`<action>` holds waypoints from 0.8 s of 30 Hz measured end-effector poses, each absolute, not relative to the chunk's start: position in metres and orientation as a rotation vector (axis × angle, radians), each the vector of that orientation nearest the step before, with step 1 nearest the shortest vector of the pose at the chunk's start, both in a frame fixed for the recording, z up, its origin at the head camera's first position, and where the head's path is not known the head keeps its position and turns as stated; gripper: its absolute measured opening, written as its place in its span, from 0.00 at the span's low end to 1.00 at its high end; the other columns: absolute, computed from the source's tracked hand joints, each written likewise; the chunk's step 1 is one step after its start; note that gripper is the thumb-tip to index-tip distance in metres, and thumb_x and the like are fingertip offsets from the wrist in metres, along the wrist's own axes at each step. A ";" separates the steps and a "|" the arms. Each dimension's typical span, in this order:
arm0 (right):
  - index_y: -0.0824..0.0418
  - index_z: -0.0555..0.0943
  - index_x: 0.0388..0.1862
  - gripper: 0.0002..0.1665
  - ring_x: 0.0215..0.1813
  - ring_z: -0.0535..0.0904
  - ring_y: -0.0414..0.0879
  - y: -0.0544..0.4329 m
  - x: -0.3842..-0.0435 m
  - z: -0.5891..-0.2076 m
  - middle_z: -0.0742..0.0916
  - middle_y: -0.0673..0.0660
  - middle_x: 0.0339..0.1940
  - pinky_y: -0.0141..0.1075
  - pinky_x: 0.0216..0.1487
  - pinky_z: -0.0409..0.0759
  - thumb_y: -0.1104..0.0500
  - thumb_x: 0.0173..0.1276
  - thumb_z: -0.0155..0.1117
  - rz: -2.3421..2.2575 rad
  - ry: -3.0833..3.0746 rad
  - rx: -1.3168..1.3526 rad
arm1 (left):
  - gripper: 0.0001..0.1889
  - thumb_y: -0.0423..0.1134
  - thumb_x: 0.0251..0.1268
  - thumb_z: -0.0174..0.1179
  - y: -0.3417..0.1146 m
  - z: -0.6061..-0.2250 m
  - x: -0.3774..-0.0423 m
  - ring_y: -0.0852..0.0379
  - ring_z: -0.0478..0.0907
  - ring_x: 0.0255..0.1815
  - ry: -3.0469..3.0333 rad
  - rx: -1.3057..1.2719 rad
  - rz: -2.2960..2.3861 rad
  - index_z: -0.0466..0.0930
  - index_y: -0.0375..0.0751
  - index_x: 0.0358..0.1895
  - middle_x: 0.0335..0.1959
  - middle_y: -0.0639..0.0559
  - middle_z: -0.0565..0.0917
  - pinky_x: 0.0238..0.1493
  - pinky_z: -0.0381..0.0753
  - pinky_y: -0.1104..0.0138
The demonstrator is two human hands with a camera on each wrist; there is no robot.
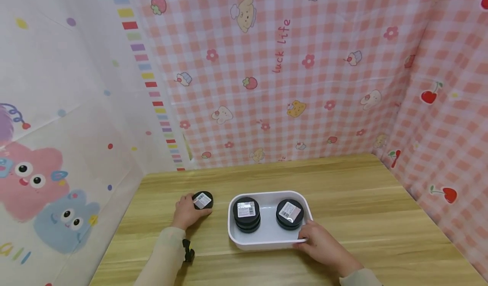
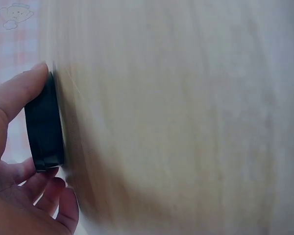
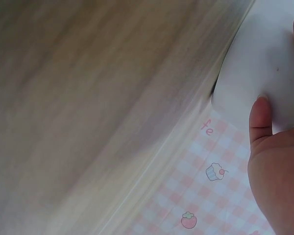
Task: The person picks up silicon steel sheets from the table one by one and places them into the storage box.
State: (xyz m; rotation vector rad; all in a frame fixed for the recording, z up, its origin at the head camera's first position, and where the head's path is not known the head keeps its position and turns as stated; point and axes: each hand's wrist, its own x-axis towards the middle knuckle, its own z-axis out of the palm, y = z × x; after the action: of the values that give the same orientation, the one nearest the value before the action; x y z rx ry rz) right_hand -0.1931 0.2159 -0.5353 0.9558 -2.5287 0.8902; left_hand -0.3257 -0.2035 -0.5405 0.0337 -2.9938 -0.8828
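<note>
On the left of the table, my left hand (image 1: 187, 212) holds a flat, round black container (image 1: 203, 200) with a white barcode label on top. In the left wrist view its thumb and fingers grip the container's edge (image 2: 44, 126), which is on or very close to the wood. My right hand (image 1: 319, 242) grips the near right corner of a white rectangular tray (image 1: 267, 246), thumb outside and fingers over the rim. Inside the tray, similar black containers form a stack (image 1: 247, 215) at the left and another stack (image 1: 289, 214) at the right.
A wood-grain table (image 1: 354, 201) carries everything. Pink checked cloth (image 1: 282, 87) hangs along its back and right sides, and a white cartoon-printed sheet (image 1: 87, 120) hangs at the left. A small black buckle-like piece (image 1: 188, 251) sits by the left cuff.
</note>
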 end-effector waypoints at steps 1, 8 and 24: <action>0.50 0.84 0.21 0.10 0.34 0.71 0.32 0.216 -0.193 -0.536 0.82 0.37 0.23 0.30 0.36 0.70 0.60 0.55 0.78 0.894 -2.527 0.957 | 0.52 0.55 0.50 0.77 -0.204 -0.541 -0.326 0.29 0.67 0.63 -2.991 0.040 -0.895 0.62 0.25 0.70 0.63 0.25 0.71 0.62 0.71 0.42; 0.50 0.83 0.21 0.11 0.34 0.70 0.32 0.215 -0.194 -0.536 0.82 0.36 0.23 0.29 0.36 0.70 0.59 0.55 0.78 0.883 -2.524 0.947 | 0.51 0.51 0.49 0.79 -0.205 -0.535 -0.324 0.28 0.70 0.63 -2.957 0.081 -1.036 0.62 0.23 0.70 0.63 0.23 0.73 0.63 0.72 0.42; 0.50 0.82 0.19 0.12 0.32 0.70 0.31 0.215 -0.194 -0.537 0.81 0.36 0.21 0.28 0.35 0.69 0.59 0.54 0.78 0.859 -2.504 0.959 | 0.50 0.45 0.50 0.79 -0.207 -0.532 -0.323 0.32 0.72 0.66 -2.870 0.109 -1.320 0.61 0.23 0.71 0.66 0.24 0.71 0.66 0.71 0.43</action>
State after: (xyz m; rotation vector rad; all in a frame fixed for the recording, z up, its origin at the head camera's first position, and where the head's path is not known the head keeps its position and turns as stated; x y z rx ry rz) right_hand -0.1942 0.2155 -0.5373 0.9588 -2.5042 0.8593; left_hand -0.3233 -0.2068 -0.5320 0.1085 -2.8696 -1.3203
